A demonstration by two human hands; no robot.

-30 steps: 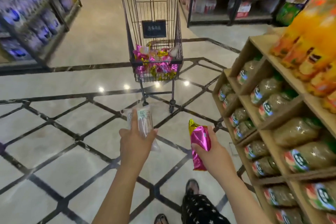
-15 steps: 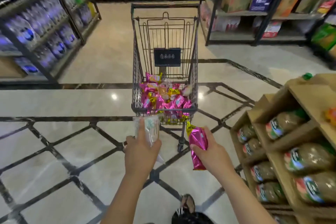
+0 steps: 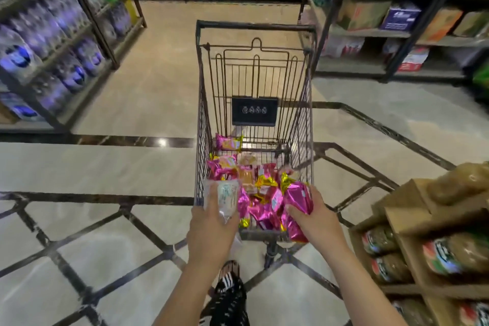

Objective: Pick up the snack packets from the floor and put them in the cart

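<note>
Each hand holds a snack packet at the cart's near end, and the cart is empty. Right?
No: the head view shows pink packets piled in the cart. Left hand holds a clear packet, right hand a foil packet, at its near end.

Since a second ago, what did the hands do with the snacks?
Both hands moved forward to the near end of the dark wire shopping cart: the left hand carrying the clear white plastic packet, the right hand the shiny pink foil packet. Neither let go. The pile of pink packets inside stayed put.
</note>
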